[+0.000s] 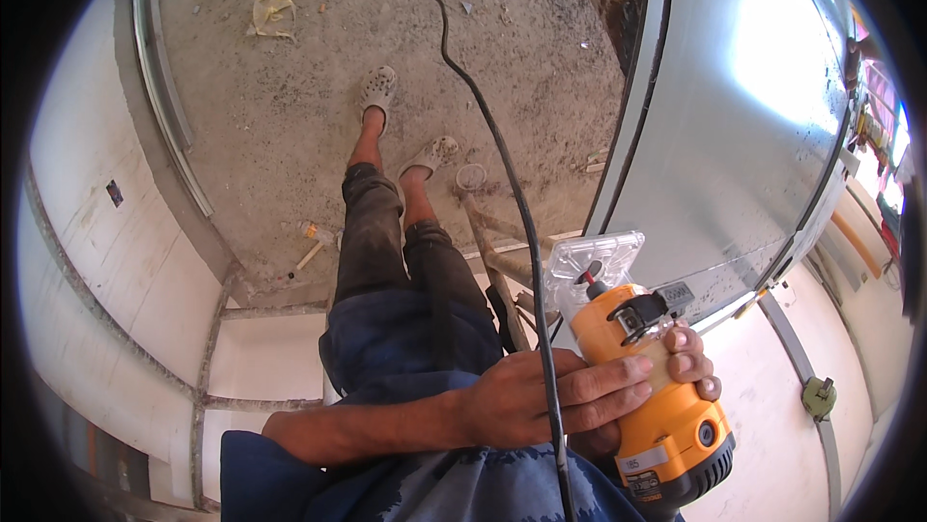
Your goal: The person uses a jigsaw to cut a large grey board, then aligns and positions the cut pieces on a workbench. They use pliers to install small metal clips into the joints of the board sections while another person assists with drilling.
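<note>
A yellow-and-black trim router (666, 425) lies tilted in front of my body, its clear plastic base (597, 253) pointing up and away. A bit with a red part shows inside that base, near a black clamp lever (642, 314). My right hand (692, 364) is closed round the router body, its fingertips showing on the right side; the rest is mostly hidden beneath. Reaching across from the left, my left hand (550, 392) rests its closed fingers on the upper side of the body. A black cable (502, 150) runs from the floor past my left hand.
At right stands a large, shiny grey panel (715, 145). A wooden stool-like frame (497, 261) is beside my legs. White boards (126, 232) line the left. On the dusty floor lie a yellowish plastic bag (273, 10) and a small brush-like tool (311, 253). A green object (819, 396) sits far right.
</note>
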Tool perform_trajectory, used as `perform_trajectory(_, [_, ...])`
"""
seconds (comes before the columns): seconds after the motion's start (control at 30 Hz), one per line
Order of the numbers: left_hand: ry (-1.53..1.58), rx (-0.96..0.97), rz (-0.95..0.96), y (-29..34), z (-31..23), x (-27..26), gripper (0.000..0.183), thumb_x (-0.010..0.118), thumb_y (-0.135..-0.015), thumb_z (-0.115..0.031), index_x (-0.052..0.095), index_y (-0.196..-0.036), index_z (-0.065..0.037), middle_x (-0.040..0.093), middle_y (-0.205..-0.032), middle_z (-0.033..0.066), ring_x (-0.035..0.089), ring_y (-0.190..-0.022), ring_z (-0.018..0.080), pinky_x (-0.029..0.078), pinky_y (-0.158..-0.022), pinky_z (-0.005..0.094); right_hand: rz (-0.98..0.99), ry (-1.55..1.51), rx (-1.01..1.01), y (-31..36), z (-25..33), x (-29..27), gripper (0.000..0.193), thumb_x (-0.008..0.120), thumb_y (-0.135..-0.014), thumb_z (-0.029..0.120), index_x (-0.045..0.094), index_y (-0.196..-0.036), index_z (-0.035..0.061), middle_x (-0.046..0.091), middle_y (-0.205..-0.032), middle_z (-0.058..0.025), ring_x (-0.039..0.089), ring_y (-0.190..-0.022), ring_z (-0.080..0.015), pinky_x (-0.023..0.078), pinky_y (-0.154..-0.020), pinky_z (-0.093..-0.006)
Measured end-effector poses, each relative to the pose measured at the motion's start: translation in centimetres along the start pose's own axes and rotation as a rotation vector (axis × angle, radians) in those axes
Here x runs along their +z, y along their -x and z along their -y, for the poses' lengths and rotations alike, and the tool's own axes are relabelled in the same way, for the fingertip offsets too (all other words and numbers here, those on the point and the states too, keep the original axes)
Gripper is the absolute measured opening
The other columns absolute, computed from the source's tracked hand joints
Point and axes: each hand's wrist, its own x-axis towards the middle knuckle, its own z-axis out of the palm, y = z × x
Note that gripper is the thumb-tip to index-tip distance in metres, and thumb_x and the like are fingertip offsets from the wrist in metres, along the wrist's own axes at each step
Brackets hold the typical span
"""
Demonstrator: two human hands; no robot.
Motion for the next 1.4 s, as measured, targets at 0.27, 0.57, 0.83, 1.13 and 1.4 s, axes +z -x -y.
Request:
perform_trajectory(0.27, [0.012,0.049,-0.042,-0.1,0.7,0.2,0.045,0.072,-0.085,-0.012,0.065,-0.129,-0.009,0.062,-0.134,0.0064,0.068,-0.082,0.0124,0.057,-0.067,0.0236,0.131,-0.008,-0.043,-1.0,-0.2,-0.1,0.098,0.101,-0.050,0.029,0.042,-0.127,0.0121,0.057,-0.112,-0.0053,0.056,-0.115,-0.0260,0.039,-0.110,-0.0439])
perform_trajectory(0.57, [0.052,0.019,-0.002,-1.9,0.1,-0.8,0.039,0.073,-0.080,0.000,0.070,-0.119,-0.006,0.064,-0.127,0.0090,0.067,-0.078,0.0138,0.059,-0.066,0.0255,0.044,0.009,-0.036,-2.2,0.9,2.3,0.096,0.101,-0.053,0.025,0.042,-0.127,0.0115,0.057,-0.115,-0.0056,0.056,-0.116,-0.0256,0.037,-0.111,-0.0444])
perform_trajectory(0.83, [0.022,0.049,-0.050,-3.2,0.6,-0.9,0.037,0.072,-0.083,-0.003,0.069,-0.120,-0.006,0.063,-0.128,0.0097,0.066,-0.077,0.0127,0.058,-0.065,0.0254,0.078,-0.046,-0.086,-3.7,0.0,2.4,0.098,0.101,-0.052,0.025,0.042,-0.129,0.0097,0.059,-0.116,-0.0081,0.056,-0.118,-0.0282,0.038,-0.110,-0.0452])
perform_trajectory(1.13, [0.011,0.029,-0.053,-4.8,0.7,-1.6,0.037,0.072,-0.083,-0.004,0.070,-0.120,-0.008,0.064,-0.128,0.0081,0.066,-0.080,0.0129,0.058,-0.069,0.0258,-0.056,-0.060,0.014,-3.9,-0.2,2.0,0.091,0.099,-0.056,0.027,0.046,-0.128,0.0082,0.061,-0.112,-0.0112,0.059,-0.115,-0.0299,0.042,-0.107,-0.0461])
perform_trajectory(1.4, [0.011,0.062,-0.061,-6.0,1.0,-2.2,0.037,0.070,-0.086,-0.008,0.068,-0.124,-0.008,0.063,-0.130,0.0075,0.067,-0.084,0.0124,0.057,-0.070,0.0253,0.032,-0.096,-0.131,-6.4,-0.6,4.1,0.086,0.097,-0.060,0.028,0.048,-0.127,0.0095,0.062,-0.112,-0.0104,0.059,-0.116,-0.0300,0.041,-0.109,-0.0469])
